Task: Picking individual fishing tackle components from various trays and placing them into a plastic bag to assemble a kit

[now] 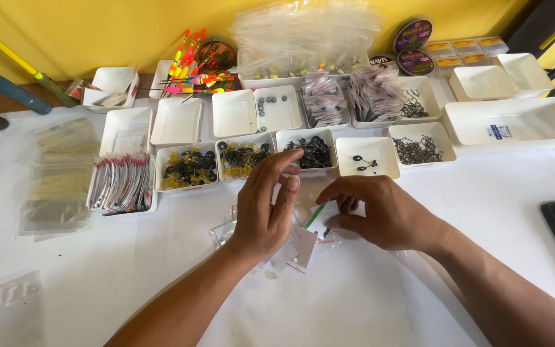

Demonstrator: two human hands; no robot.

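**Hands over small clear bags, sorting trays behind**

Nearest the camera, both forearms come in over a white-covered counter (130, 270). The left hand (266, 209) is raised on edge, fingers half curled, thumb and forefinger near each other; whether it pinches anything I cannot tell, since the palm side is turned away. The right hand (380, 215) lies lower and flatter, fingers bent down, tips touching a small clear bag (319, 222) that shows a green strip. It appears to press or pinch the bag's edge rather than lift it.

The bag lies between the two hands, touching the right fingertips and just beside the left palm. More small clear bags (226, 231) lie loose under and left of the left wrist, some with red seal lines.

Judgement: the step in hand looks like opening or filling one small bag. The next move would call for a fine two-finger grip on the bag mouth, with the other hand steadying it.

Further out, a row of white trays: one with yellow-and-black small parts (189, 168), one with black rings (311, 151), one with dark hooks (417, 150). A tray of packed sachets (122, 183) stands at left, a stack of empty clear sleeves (56, 180) beyond it.

Farthest, against the yellow wall, bright fishing floats (191, 67), a heap of clear bags (303, 35) and line spools (412, 45).
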